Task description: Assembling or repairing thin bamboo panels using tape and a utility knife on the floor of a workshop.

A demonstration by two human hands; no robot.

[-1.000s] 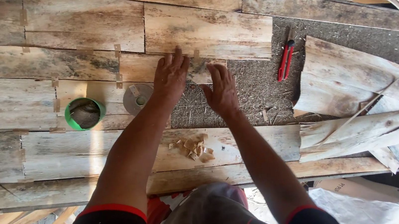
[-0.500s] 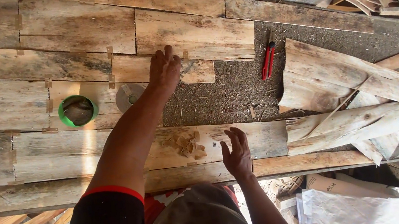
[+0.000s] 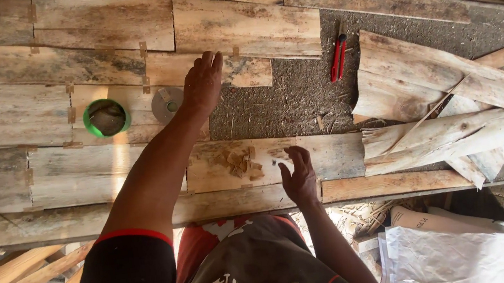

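My left hand [image 3: 202,84] lies flat, fingers apart, pressing on a short weathered veneer strip [image 3: 244,71] among several taped-together wooden sheets. My right hand [image 3: 298,175] rests open on the near veneer strip [image 3: 329,155], close to a small pile of torn brown tape bits [image 3: 238,162]. A grey tape roll [image 3: 167,104] sits just left of my left wrist, and a green-rimmed cup [image 3: 106,117] stands beyond it. Neither hand holds anything.
Red-handled pliers [image 3: 338,59] lie on the dark gritty bench surface [image 3: 298,101]. Loose curled veneer pieces [image 3: 443,94] pile up at the right, more at the top right. A white sack [image 3: 455,257] and wooden slats [image 3: 15,282] lie below the bench edge.
My right hand has pulled back from beside the left hand down to the near strip. My left hand has stayed on the short strip.
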